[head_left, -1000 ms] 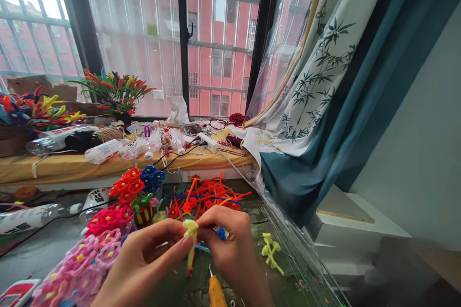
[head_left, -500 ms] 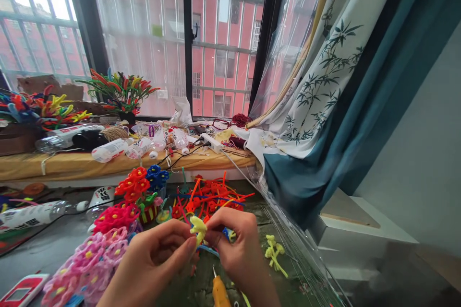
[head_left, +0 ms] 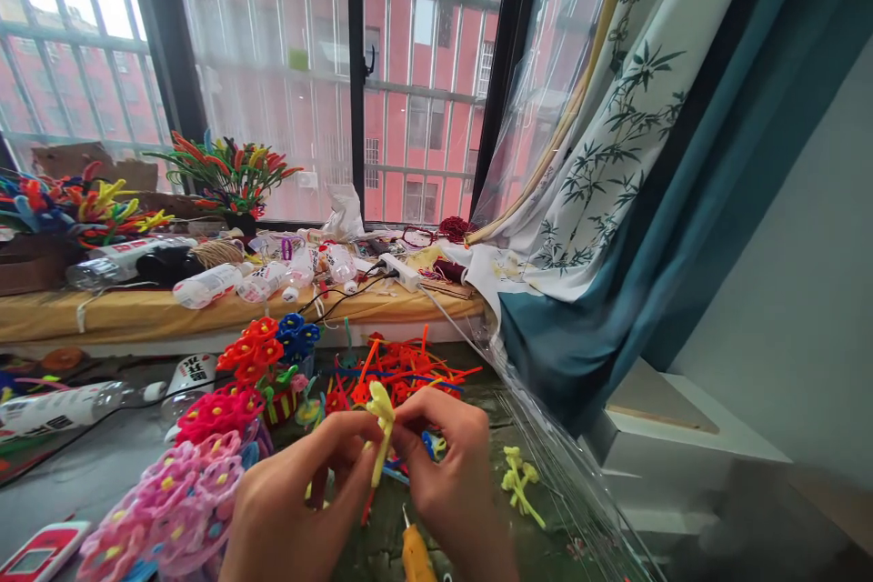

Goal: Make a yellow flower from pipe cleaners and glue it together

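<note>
A pale yellow pipe cleaner [head_left: 381, 409], bunched at its top with a straight stem below, is pinched between my two hands over the table. My left hand [head_left: 300, 496] holds it from the left, thumb and forefinger closed near the stem. From the other side my right hand [head_left: 446, 459] has its fingertips closed on it. Just below them lies a yellow-handled tool with a pointed metal tip [head_left: 417, 555]. To the right of my right hand rest more twisted yellow pipe cleaner pieces [head_left: 519, 484]. A small blue and yellow piece [head_left: 434, 445] is partly hidden behind my right hand.
Red pipe cleaner pieces [head_left: 396, 368] pile up beyond my hands. Pink pipe cleaner flowers [head_left: 167, 505] stand at the left, near a red and white device [head_left: 47, 550]. Thin clear rods [head_left: 546, 446] lie at right. Plastic bottles [head_left: 208, 284] line the windowsill.
The yellow pipe cleaner has turned more upright, and its straight stem now shows below the bunched top. My left hand has shifted slightly right and rotated.
</note>
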A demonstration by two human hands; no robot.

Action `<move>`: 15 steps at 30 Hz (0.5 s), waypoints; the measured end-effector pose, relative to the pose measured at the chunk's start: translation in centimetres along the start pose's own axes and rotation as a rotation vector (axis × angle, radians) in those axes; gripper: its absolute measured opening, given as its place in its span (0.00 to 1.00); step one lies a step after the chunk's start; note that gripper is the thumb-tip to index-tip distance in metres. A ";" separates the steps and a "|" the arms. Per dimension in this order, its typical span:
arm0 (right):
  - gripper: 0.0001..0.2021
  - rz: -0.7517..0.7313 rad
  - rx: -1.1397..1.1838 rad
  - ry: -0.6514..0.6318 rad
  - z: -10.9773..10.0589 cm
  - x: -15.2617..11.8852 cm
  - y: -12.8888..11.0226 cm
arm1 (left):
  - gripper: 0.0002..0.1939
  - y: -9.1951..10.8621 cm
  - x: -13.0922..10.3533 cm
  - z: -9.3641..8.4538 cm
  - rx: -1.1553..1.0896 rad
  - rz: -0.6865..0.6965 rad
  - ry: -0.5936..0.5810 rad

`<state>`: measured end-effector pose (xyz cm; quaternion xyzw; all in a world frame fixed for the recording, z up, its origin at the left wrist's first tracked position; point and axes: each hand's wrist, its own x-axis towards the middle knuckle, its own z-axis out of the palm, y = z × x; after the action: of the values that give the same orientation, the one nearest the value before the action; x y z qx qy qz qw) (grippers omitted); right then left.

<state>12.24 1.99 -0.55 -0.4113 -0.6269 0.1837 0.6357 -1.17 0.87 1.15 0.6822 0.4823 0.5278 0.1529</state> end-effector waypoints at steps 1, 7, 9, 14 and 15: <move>0.08 -0.010 -0.007 -0.001 0.0 0.1 0.0 | 0.06 -0.2 0.0 0.0 0.027 0.040 0.008; 0.08 -0.003 0.056 0.000 0.1 0.1 0.0 | 0.06 -1.3 -0.1 -0.6 0.162 0.334 0.070; 0.08 0.021 0.093 0.004 0.1 0.0 0.0 | 0.08 -1.4 0.0 -1.1 0.254 0.518 0.009; 0.07 0.050 0.098 0.021 0.1 0.0 -0.1 | 0.14 -0.8 0.7 -2.0 0.440 0.823 -0.160; 0.08 0.040 0.092 0.016 0.1 0.0 -0.1 | 0.14 -0.6 0.7 -2.1 0.436 0.854 -0.169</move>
<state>12.08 1.96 -0.49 -0.3954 -0.6043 0.2215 0.6553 -3.31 1.16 1.96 0.8758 0.2444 0.3728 -0.1849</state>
